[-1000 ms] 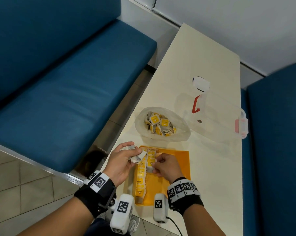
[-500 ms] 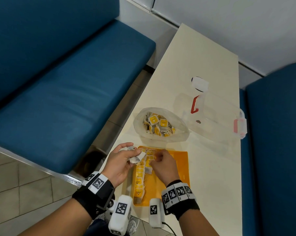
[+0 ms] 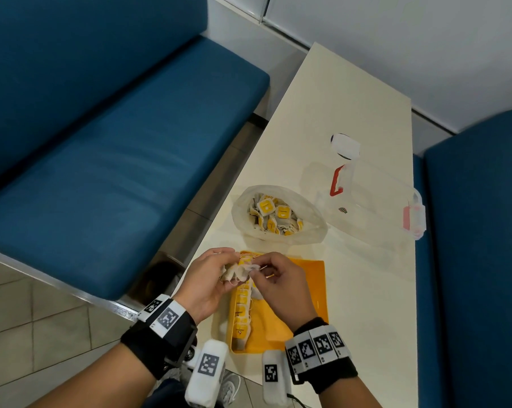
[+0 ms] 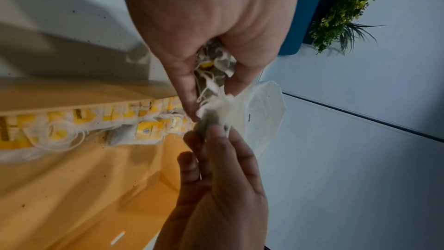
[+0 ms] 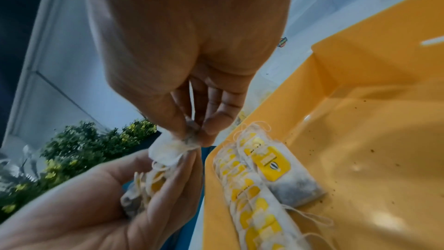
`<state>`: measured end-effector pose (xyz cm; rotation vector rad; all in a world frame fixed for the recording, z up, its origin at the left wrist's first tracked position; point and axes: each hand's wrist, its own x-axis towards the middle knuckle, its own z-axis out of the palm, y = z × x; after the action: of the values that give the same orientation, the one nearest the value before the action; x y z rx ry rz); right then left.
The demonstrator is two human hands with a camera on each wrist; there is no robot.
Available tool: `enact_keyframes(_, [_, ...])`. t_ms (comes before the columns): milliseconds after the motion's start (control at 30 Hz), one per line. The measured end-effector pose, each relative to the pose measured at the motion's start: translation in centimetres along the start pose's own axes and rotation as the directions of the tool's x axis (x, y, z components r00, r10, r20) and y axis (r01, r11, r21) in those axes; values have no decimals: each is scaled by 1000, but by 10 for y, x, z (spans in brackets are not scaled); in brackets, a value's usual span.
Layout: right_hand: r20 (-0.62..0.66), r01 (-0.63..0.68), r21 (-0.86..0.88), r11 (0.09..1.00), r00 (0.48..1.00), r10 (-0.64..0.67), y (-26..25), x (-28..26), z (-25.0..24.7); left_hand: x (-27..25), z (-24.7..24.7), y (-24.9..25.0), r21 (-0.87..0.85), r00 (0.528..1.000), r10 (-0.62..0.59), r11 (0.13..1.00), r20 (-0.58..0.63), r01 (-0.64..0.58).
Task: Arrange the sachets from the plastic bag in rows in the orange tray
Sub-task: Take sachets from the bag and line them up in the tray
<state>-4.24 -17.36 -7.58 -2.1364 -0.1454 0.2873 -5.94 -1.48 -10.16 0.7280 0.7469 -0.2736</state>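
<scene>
The left hand (image 3: 207, 278) curls around a small bunch of sachets (image 3: 234, 272), held over the far left corner of the orange tray (image 3: 310, 293). The right hand (image 3: 281, 287) pinches the top end of one sachet (image 5: 168, 151) from that bunch between thumb and fingertip, so it sits right where both hands meet. One row of sachets (image 3: 243, 307) lies along the tray's left wall, its long axis running from near edge to far edge (yellow tags up). A single sachet (image 5: 278, 172) lies just beside the row's far end, parallel to it. The plastic bag (image 3: 278, 213), open-mouthed and full, stands beyond the tray on the table (image 3: 366, 290).
</scene>
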Motion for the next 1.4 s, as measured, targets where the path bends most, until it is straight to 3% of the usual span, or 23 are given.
enact_keyframes(133, [5, -174, 239, 955, 984, 178, 0, 2, -7, -4, -6, 3, -6, 999, -3, 1000, 36, 3])
enact_keyframes(300, [46, -246, 365, 898, 968, 246, -3, 1, -13, -10, -10, 4, 117, 990, -47, 993, 130, 32])
enact_keyframes(467, [91, -255, 336, 907, 967, 238, -7, -2, -14, -17, -8, 0, 337, 976, -24, 940, 215, -51])
enact_keyframes(700, [112, -265, 249, 931, 963, 244, -10, -5, -14, -16, -5, -6, 508, 991, 63, 854, 117, -114])
enact_keyframes(767, [73, -255, 154, 955, 966, 246, -7, -5, -14, -17, -6, -5, 503, 993, 69, 858, 93, -106])
enact_keyframes(833, [-45, -187, -115, 976, 982, 183, -5, -6, -14, -18, -7, -4, 487, 995, 77, 868, 69, -101])
enact_keyframes(900, [-95, -22, -287, 958, 995, -6, -7, -12, -15, -19, -7, -3, 488, 994, 92, 866, 54, -106])
enact_keyframes(967, [9, 152, -273, 950, 988, -156, -13, -18, -12, -20, -6, -3, 505, 994, 101, 856, 52, -113])
enact_keyframes(1033, [119, 211, -276, 938, 976, -184, -15, -21, -7, -19, -5, -5, 530, 992, 99, 839, 73, -123])
enact_keyframes(1167, [66, 157, -319, 935, 988, -143, -12, -20, 1, -24, -1, -6, 552, 982, 75, 818, 175, -161])
enact_keyframes(1400, [-81, -47, -183, 982, 996, 33, -2, -19, -10, -24, -8, -2, 569, 962, 140, 782, 234, -252])
